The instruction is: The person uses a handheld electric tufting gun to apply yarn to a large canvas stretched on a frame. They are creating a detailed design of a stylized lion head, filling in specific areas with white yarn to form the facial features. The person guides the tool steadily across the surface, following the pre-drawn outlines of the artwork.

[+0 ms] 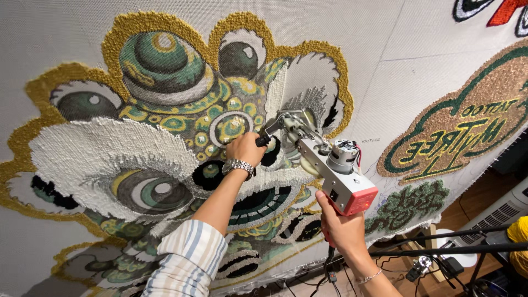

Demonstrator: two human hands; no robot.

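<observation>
Nearest the camera, the right hand (pixel 344 228) has its grip wrapped around the lower handle of a tufting gun (pixel 330 168), a grey body with a red end and a small motor on top. A cord (pixel 331 269) hangs from the handle toward the floor and could snag on the black stands (pixel 440 250) below, jerking the gun off line.

Further in, the left hand (pixel 246 147), with a metal watch (pixel 237 165) at the wrist and a striped sleeve (pixel 187 258) behind it, has its grip closed on the black front knob. The gun's tip (pixel 283 118) sits against the stretched cloth (pixel 418 38), in the white patch of a lion-face design (pixel 159 126). If pressure from either hand eased, the tip could skip or tear the backing (the weave looks taut). Drifting sideways would run yarn into the gold border (pixel 341 82) beside it.

Farther right hangs a brown and green badge design (pixel 467 126), well apart from the tip.
</observation>
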